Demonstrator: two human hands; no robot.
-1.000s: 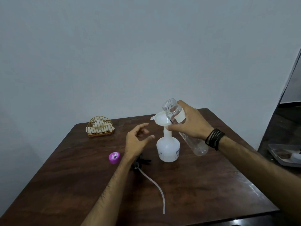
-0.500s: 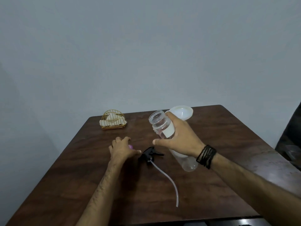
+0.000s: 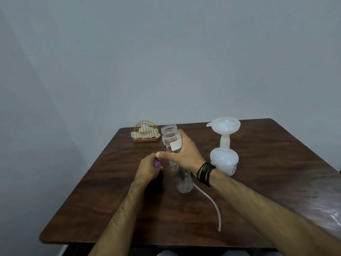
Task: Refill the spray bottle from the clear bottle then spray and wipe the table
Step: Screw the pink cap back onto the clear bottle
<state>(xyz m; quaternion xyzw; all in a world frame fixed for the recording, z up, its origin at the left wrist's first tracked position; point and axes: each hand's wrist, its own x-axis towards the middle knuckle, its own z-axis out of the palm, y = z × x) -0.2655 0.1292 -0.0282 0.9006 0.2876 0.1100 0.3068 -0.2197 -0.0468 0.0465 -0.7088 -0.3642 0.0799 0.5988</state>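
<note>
My right hand (image 3: 181,154) grips the clear bottle (image 3: 182,182) around its middle, holding it upright and uncapped just above the table (image 3: 267,191). My left hand (image 3: 148,169) is curled round the purple cap (image 3: 156,163), just left of the bottle. The white spray bottle (image 3: 224,159) stands to the right with a white funnel (image 3: 224,125) in its neck. The spray head is mostly hidden behind the clear bottle; its long tube (image 3: 212,202) trails toward the front edge.
A gold wire holder with a folded cloth (image 3: 145,133) sits at the table's far left corner. The wall is close behind the table. The table's front edge is near my arms.
My left hand has closed on the purple cap and lifted it. My right hand has brought the clear bottle upright and leftward, away from the funnel. The camera view has shifted left.
</note>
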